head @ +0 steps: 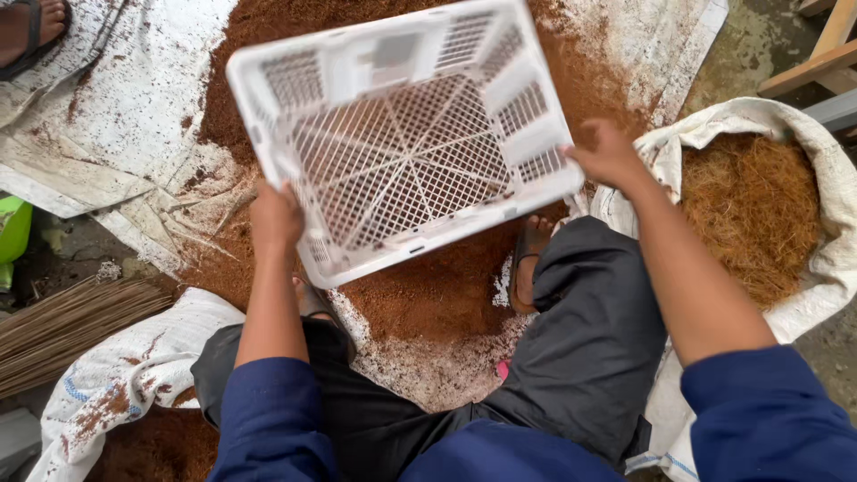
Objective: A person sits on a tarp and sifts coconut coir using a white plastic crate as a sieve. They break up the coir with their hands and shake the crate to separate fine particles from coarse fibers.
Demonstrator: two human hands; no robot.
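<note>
Crate (402, 143): above powder heap (428, 286), between left hand (275, 219) and right hand (610, 156)
Sack of fibre (759, 205): right of crate
Stick bundle (62, 326): far left
Sheet (116, 116): under heap

both arms outstretched, left hand (275, 219) and right hand (607, 156) in closed grip, wide apart
</note>
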